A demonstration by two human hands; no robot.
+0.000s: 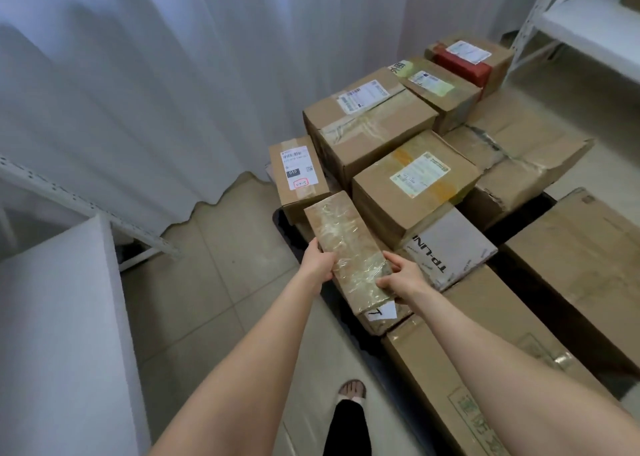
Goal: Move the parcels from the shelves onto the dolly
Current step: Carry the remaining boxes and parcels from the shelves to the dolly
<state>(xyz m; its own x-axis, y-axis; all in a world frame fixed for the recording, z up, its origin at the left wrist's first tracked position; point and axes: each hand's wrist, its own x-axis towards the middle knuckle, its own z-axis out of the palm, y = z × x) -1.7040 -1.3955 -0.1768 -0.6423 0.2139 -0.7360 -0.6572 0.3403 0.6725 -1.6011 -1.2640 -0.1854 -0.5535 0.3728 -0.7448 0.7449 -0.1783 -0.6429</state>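
Gripping 1 taped parcel [349, 248], left hand [320, 265], right hand [398, 277]; 9 other boxes [415, 178] beside.

glossy tape-wrapped cardboard parcel [349, 251]

Parcels [415, 185] on dolly [287, 220], shelves [588, 23] behind.

most of the black dolly [282, 222] beneath parcels [412, 196], label print [419, 175] illegible
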